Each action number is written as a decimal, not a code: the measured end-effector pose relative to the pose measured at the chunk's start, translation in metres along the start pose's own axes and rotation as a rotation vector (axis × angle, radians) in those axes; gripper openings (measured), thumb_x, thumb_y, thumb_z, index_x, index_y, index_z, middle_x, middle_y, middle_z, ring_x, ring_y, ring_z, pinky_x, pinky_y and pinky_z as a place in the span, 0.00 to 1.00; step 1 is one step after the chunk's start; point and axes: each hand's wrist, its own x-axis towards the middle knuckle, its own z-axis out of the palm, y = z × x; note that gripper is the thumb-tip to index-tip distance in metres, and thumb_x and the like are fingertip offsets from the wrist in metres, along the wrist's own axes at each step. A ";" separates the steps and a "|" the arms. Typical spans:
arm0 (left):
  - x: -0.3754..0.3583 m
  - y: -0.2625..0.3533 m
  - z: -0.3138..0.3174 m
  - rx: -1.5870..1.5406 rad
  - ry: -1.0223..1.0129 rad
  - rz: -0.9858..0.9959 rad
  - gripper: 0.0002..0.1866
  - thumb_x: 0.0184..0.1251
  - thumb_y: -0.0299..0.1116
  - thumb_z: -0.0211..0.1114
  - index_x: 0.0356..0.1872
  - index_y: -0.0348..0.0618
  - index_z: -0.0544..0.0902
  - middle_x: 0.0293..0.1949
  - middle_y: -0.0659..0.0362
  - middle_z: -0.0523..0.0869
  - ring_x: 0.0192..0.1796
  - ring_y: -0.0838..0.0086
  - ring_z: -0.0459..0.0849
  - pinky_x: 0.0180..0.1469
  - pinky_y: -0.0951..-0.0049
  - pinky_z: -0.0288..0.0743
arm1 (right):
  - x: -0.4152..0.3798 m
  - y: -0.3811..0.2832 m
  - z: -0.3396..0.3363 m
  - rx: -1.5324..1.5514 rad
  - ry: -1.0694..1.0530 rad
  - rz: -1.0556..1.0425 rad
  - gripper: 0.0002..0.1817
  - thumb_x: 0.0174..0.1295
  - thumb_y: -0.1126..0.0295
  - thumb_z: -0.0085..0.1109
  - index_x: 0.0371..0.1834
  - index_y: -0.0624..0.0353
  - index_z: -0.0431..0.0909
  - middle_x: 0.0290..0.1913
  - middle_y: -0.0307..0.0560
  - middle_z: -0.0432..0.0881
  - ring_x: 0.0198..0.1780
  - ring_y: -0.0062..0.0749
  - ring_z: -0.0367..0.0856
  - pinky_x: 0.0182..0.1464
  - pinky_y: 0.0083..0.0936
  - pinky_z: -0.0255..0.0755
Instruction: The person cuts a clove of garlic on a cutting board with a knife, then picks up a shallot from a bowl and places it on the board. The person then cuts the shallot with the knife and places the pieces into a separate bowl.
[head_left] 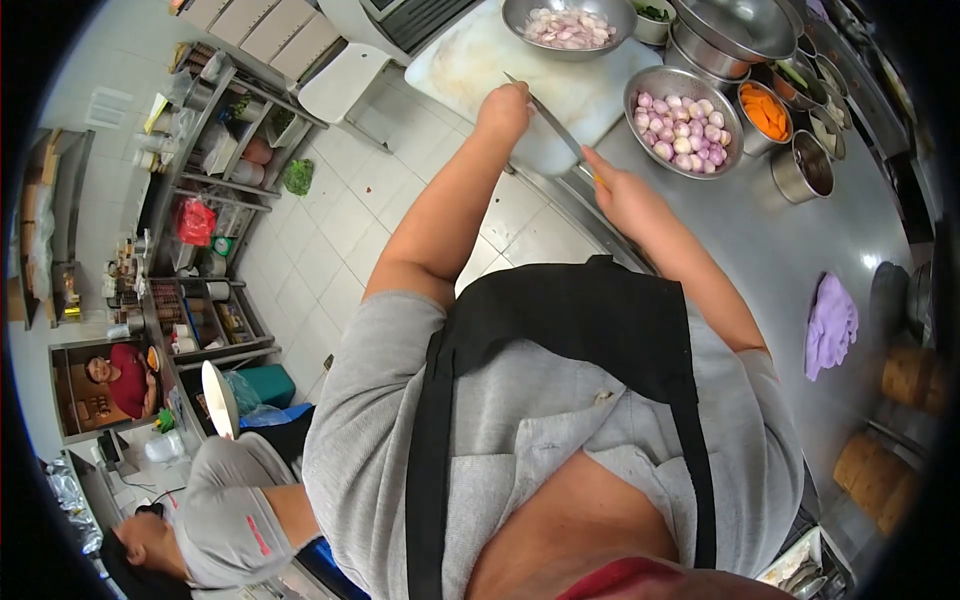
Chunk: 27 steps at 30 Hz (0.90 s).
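My right hand (pixel 622 196) is closed round the yellow handle of a knife (pixel 556 126). The long blade slants up and left over the edge of a white cutting board (pixel 465 70). Beside the blade, my left hand (pixel 506 112) has its fingers drawn together; what they hold, if anything, is hidden. A metal bowl of sliced shallots (pixel 570 28) stands at the board's far side. Right of the knife sits a metal colander (pixel 733 150) filled with whole peeled shallots (pixel 682 130).
Orange pieces fill a metal container (pixel 765 112), with a steel pot (pixel 802 168) nearby. Stacked metal bowls (pixel 735 30) stand behind. A purple cloth (pixel 831 325) lies on the steel counter (pixel 740 235). Another person (pixel 215 510) in grey is at lower left.
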 end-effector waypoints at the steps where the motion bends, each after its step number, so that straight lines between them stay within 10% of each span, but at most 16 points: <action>1: 0.000 0.000 -0.003 -0.024 -0.003 -0.005 0.11 0.50 0.30 0.68 0.34 0.39 0.80 0.34 0.48 0.85 0.39 0.54 0.84 0.43 0.61 0.77 | 0.003 0.000 0.000 0.003 0.005 0.013 0.30 0.63 0.73 0.49 0.71 0.48 0.59 0.31 0.64 0.78 0.32 0.57 0.77 0.37 0.42 0.70; 27: 0.005 -0.005 -0.003 -0.084 -0.003 -0.094 0.13 0.48 0.32 0.72 0.35 0.41 0.82 0.33 0.49 0.86 0.40 0.59 0.85 0.44 0.65 0.78 | 0.014 0.003 0.001 0.065 -0.041 0.141 0.30 0.63 0.69 0.49 0.71 0.43 0.59 0.26 0.63 0.77 0.26 0.52 0.77 0.33 0.40 0.70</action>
